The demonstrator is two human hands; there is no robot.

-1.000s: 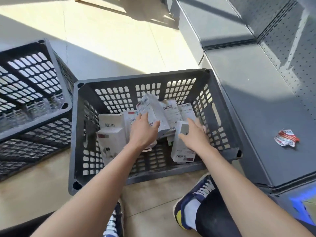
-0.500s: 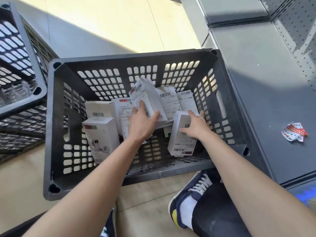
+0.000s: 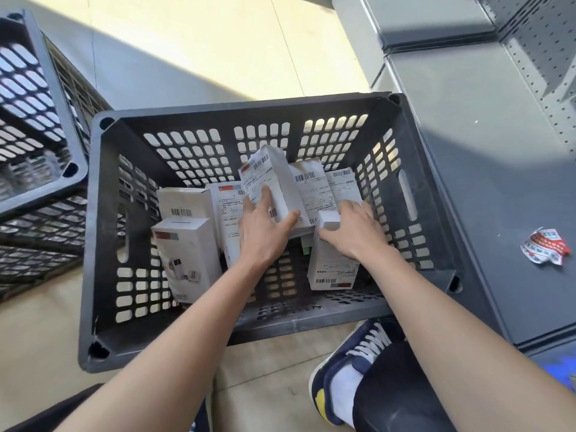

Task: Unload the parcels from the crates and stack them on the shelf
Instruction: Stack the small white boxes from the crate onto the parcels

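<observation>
A dark grey slotted crate (image 3: 103, 232) sits on the floor in front of me, holding several white parcels with barcode labels. My left hand (image 3: 263, 230) grips a tilted white parcel (image 3: 269, 179) near the crate's middle. My right hand (image 3: 352, 232) rests on top of an upright white parcel (image 3: 332, 266) at the crate's right side, fingers curled over its top edge. Two more white boxes (image 3: 187, 244) stand at the crate's left. The grey metal shelf (image 3: 486, 169) lies to the right of the crate.
A second slotted crate (image 3: 34, 126) stands tilted at the left. A crumpled red-and-white label (image 3: 545, 249) lies on the shelf surface. My shoe (image 3: 349, 366) and knee are at the bottom right. A perforated back panel (image 3: 548, 51) rises behind the shelf.
The view has shifted so the crate sits lower and more to the right in frame. Both hands stay on the same two parcels with little movement.
</observation>
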